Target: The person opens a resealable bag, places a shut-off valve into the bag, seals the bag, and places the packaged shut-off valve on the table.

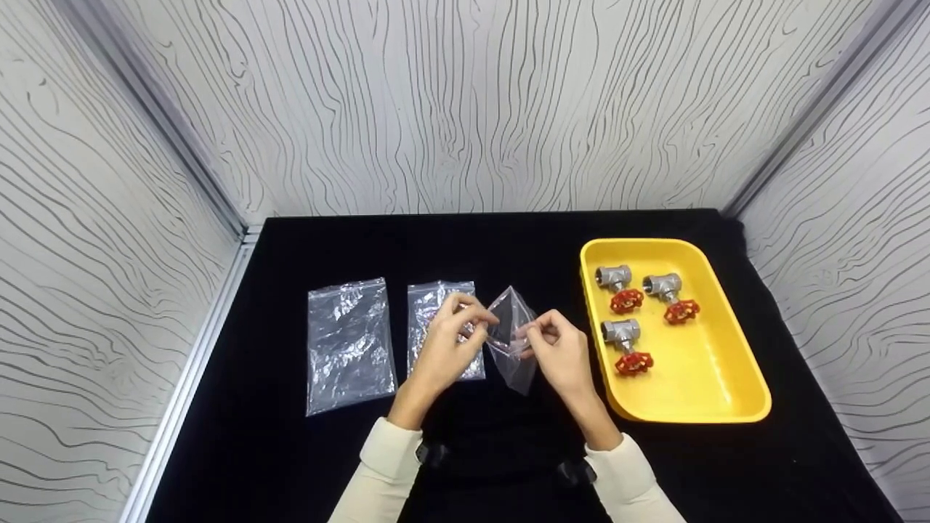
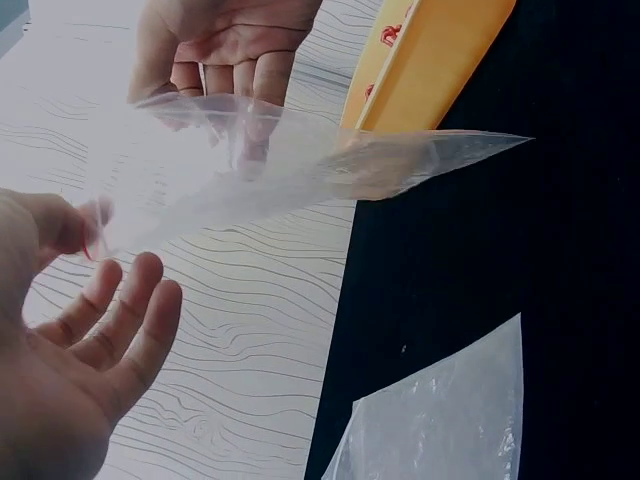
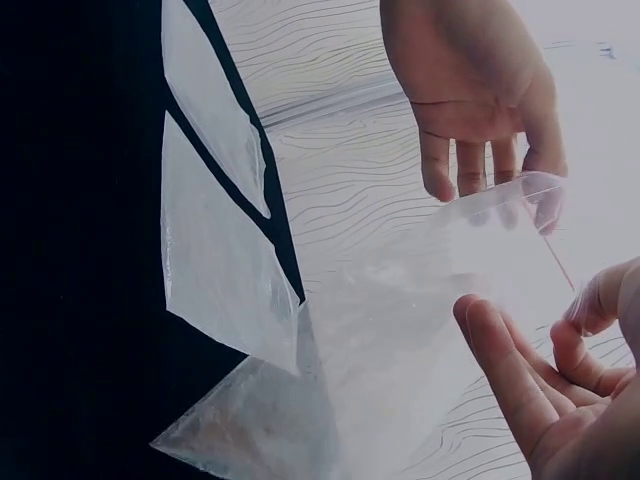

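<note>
A clear zip bag (image 1: 517, 370) is held up between the two hands, its mouth spread apart. My left hand (image 1: 445, 347) pinches one side of the mouth, its other fingers spread loosely in the left wrist view. On the opposite side, my right hand (image 1: 567, 356) pinches the rim between thumb and finger. A thin red line (image 3: 548, 245) runs along the bag's rim. Nothing shows inside the bag. Beneath and beside my left hand, a second clear bag (image 1: 429, 301) lies flat and is partly covered.
Farther left lies a larger clear zip bag (image 1: 350, 352), flat on the black cloth (image 1: 479, 450). To the right, a yellow tray (image 1: 705, 378) holds three metal valves (image 1: 623, 331) with red handwheels. Patterned white panels (image 1: 465, 109) enclose the back and sides.
</note>
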`<state>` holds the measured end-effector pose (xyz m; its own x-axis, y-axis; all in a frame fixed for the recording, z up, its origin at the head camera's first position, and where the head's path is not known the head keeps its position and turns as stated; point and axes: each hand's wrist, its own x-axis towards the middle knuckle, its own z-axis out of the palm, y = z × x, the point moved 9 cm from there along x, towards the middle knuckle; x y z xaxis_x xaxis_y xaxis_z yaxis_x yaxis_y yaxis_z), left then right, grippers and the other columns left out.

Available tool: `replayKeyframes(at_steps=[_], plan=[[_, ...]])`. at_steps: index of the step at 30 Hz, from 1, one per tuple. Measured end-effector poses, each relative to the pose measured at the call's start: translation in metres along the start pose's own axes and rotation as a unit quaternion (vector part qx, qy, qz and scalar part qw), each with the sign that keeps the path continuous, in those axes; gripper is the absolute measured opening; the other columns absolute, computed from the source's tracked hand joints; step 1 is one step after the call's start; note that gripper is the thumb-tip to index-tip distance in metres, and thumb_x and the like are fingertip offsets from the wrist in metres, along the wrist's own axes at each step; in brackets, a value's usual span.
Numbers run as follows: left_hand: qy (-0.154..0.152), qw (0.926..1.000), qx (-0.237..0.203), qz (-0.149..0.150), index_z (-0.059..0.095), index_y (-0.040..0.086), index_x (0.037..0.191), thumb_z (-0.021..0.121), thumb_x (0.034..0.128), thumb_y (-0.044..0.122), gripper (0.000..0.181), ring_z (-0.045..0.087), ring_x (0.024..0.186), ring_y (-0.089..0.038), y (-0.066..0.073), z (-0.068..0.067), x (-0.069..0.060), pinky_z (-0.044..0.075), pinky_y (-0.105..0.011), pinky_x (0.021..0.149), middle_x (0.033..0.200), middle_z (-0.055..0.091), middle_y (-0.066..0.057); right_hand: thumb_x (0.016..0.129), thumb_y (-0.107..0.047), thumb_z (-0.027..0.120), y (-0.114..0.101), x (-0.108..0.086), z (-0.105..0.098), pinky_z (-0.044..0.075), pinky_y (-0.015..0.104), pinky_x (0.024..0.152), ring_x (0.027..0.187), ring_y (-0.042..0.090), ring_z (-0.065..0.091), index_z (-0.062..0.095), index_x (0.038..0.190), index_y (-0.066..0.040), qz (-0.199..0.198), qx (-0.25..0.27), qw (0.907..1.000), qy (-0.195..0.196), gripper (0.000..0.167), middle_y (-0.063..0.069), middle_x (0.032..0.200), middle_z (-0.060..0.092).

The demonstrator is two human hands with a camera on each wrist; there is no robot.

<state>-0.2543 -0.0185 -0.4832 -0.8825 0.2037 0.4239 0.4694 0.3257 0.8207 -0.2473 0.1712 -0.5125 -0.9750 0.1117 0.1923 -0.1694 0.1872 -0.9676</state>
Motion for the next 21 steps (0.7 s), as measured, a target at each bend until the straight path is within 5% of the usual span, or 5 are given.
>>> replayKeyframes(at_steps=[7,11,15,21], plan=[[-0.063,0.9970,0.008,0.045,0.073,0.010,0.112,0.071,0.0928,0.011,0.019,0.064,0.120,-0.022,0.007,0.008,-0.003,0.062,-0.045,0.090,0.139,0.062,-0.008,0.099,0.009,0.059,-0.002,-0.001,0.003,0.065,0.033,0.058,0.066,0.019,0.075,0.061,0.090,0.006,0.003,0.017,0.9997,-0.014,0.010,0.027,0.091,0.078],[-0.088,0.9948,0.006,0.052,0.070,0.012,0.109,0.073,0.0930,0.013,0.016,0.058,0.139,-0.024,0.009,0.012,-0.005,0.057,-0.046,0.108,0.154,0.058,-0.005,0.099,0.008,0.059,0.001,-0.001,0.004,0.064,0.029,0.057,0.064,0.013,0.072,0.061,0.091,0.008,0.015,0.026,0.9993,-0.020,0.009,0.025,0.087,0.076],[-0.090,0.9933,0.004,0.072,0.069,0.013,0.105,0.075,0.0989,0.020,0.011,0.051,0.149,-0.022,0.012,0.011,-0.007,0.043,-0.044,0.125,0.159,0.055,-0.002,0.099,0.007,0.057,0.005,0.000,0.006,0.063,0.026,0.057,0.063,0.009,0.068,0.060,0.092,0.011,0.038,0.051,0.9976,-0.029,0.008,0.015,0.077,0.071],[-0.077,0.9902,-0.003,0.117,0.071,0.011,0.105,0.075,0.1002,0.022,0.013,0.052,0.149,-0.028,0.020,0.011,-0.008,0.042,-0.049,0.126,0.160,0.054,-0.007,0.101,0.006,0.051,0.012,-0.001,0.013,0.061,0.023,0.059,0.067,0.010,0.069,0.055,0.094,0.012,0.070,0.106,0.9902,-0.058,0.011,0.007,0.077,0.070]])
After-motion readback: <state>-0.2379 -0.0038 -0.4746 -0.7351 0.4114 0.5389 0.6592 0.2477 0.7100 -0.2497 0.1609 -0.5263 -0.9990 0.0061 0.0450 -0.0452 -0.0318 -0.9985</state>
